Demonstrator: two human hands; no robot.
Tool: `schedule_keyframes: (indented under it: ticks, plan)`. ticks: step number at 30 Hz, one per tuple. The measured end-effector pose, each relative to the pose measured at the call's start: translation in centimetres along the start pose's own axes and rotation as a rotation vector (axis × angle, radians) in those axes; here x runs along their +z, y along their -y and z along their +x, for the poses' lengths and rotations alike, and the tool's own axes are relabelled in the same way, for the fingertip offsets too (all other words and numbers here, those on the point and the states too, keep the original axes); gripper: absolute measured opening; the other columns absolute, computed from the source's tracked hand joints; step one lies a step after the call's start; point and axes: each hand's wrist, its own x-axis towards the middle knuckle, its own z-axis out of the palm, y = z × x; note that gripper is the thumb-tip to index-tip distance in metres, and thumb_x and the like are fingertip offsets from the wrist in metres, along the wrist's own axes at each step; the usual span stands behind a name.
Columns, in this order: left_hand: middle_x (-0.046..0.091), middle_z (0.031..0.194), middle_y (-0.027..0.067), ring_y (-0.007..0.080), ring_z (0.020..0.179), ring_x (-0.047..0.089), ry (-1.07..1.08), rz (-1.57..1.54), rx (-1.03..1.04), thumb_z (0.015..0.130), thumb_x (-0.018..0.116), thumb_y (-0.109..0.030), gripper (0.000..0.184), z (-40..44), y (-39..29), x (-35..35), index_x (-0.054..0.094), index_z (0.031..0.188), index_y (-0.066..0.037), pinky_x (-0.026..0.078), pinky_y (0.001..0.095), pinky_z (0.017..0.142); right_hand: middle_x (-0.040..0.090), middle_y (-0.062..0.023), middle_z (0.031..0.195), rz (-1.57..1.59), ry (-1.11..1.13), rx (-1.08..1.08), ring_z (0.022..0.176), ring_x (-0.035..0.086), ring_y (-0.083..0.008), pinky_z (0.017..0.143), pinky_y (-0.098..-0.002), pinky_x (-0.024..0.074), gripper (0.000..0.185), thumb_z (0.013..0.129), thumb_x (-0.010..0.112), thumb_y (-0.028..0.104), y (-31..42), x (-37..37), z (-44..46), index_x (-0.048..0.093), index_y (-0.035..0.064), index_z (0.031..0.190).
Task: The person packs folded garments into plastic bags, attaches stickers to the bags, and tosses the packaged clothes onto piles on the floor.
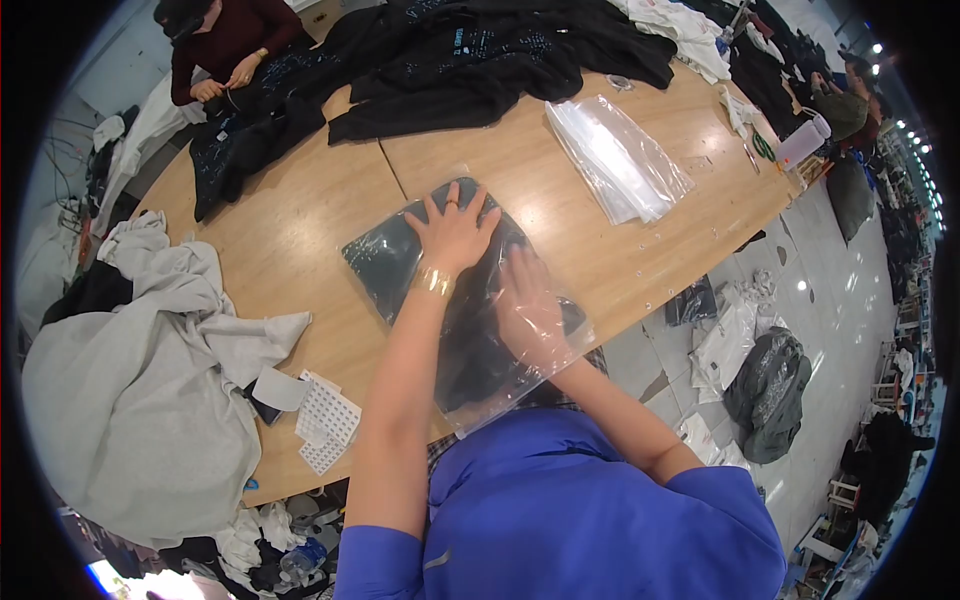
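A folded dark garment (470, 345) lies in a clear plastic bag (478, 412) at the table's near edge. My left hand (455, 232) presses flat on top of the bag's far part, fingers spread. My right hand (530, 305) is inside the bag, under the clear film and over the garment. Its fingers are stretched out and slightly blurred. The bag's near end, by my wrist, hangs over toward my blue top.
Several clear bags (622, 160) lie flat on the wooden table (290, 200). Black garments (470, 70) cover the far side, where a person (235, 50) handles one. Grey cloth (150, 370) and label sheets (328, 415) are at left. Bagged clothes (770, 390) lie on the floor.
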Motion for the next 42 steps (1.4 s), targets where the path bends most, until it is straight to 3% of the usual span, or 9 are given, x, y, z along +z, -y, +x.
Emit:
schedule_keyframes:
  ticks: [4,8,16,23,25,28,32,39,42]
  plan:
    - [0.036,0.149,0.0050,0.0373,0.140,0.023,0.179,-0.099,-0.028,0.094,0.024,-0.060,0.057,1.8,0.1,-1.7,0.046,0.138,-0.031,0.013,0.0666,0.105,0.042,-0.0264,0.137,0.003,0.055,0.152,0.127,0.042,-0.0389,0.103,-0.0490,0.0329,0.056,0.092,0.050,0.034,-1.2,3.5,3.3,0.043,0.0012,0.136]
    - [0.037,0.148,0.0080,0.0344,0.138,0.027,-0.052,-0.152,0.058,0.095,0.032,-0.055,0.053,1.6,3.6,0.5,0.046,0.139,-0.028,0.011,0.0615,0.110,0.042,-0.0225,0.140,0.122,0.254,0.388,0.125,0.043,-0.0372,0.101,-0.0486,0.0342,0.057,0.093,0.045,0.042,-2.9,4.4,7.5,0.042,0.0086,0.139]
    - [0.032,0.150,0.0151,0.0398,0.140,0.020,-0.146,-0.081,0.071,0.092,0.045,-0.049,0.057,0.5,5.7,1.2,0.041,0.142,-0.022,0.010,0.0578,0.112,0.037,-0.0153,0.145,0.180,0.139,-0.215,0.135,0.028,-0.0427,0.107,-0.0633,0.0167,0.064,0.086,0.054,0.049,-0.3,1.2,-0.2,0.047,0.0090,0.136]
    - [0.020,0.151,0.0245,0.0526,0.138,0.008,0.155,-0.345,0.354,0.062,0.078,-0.048,0.103,-14.7,-2.9,-7.4,0.030,0.147,-0.017,0.010,0.0642,0.109,0.023,-0.0094,0.154,-0.102,0.247,-0.312,0.141,0.014,-0.0449,0.106,-0.0679,0.0094,0.075,0.082,0.049,0.055,0.9,2.1,-1.2,0.032,0.0198,0.146]
    - [0.014,0.153,0.0257,0.0561,0.136,0.009,0.340,-0.084,0.303,0.070,0.073,-0.024,0.092,-19.1,-2.1,-6.8,0.027,0.148,-0.014,0.016,0.0636,0.108,0.030,-0.0099,0.151,0.083,0.273,-0.416,0.137,0.020,-0.0485,0.104,-0.0690,0.0151,0.066,0.083,0.050,0.052,0.9,2.2,-1.3,0.042,0.0202,0.141]
    - [0.016,0.151,0.0275,0.0561,0.136,0.013,0.042,-0.247,0.083,0.075,0.057,0.000,0.080,-24.1,1.6,1.8,0.026,0.148,-0.008,0.023,0.0583,0.108,0.037,-0.0093,0.147,0.088,0.196,-0.390,0.134,0.025,-0.0508,0.102,-0.0692,0.0199,0.061,0.083,0.054,0.053,2.4,4.2,0.0,0.052,0.0202,0.133]
    - [0.024,0.148,0.0288,0.0527,0.136,0.017,-0.058,-0.391,0.022,0.074,0.046,0.011,0.075,-23.4,3.7,1.3,0.029,0.146,-0.005,0.026,0.0512,0.110,0.043,-0.0113,0.142,0.112,0.085,-0.384,0.132,0.026,-0.0528,0.103,-0.0689,0.0190,0.060,0.086,0.049,0.058,4.7,7.2,3.7,0.056,0.0178,0.131]
    - [0.032,0.145,0.0246,0.0492,0.136,0.021,-0.234,-0.065,-0.039,0.075,0.057,-0.001,0.070,-21.3,3.9,-2.0,0.038,0.142,-0.011,0.024,0.0515,0.111,0.044,-0.0103,0.141,0.185,0.119,-0.618,0.135,0.031,-0.0392,0.105,-0.0669,0.0194,0.054,0.085,0.060,0.038,3.1,6.9,4.8,0.050,0.0164,0.133]
    - [0.038,0.141,0.0230,0.0473,0.133,0.029,-0.285,-0.091,0.045,0.082,0.060,-0.009,0.062,-18.9,3.8,-1.8,0.040,0.141,-0.012,0.028,0.0501,0.109,0.048,-0.0136,0.135,0.379,-0.011,-0.411,0.127,0.042,-0.0352,0.103,-0.0522,0.0340,0.052,0.079,0.066,0.017,0.4,5.8,1.2,0.051,0.0131,0.129]
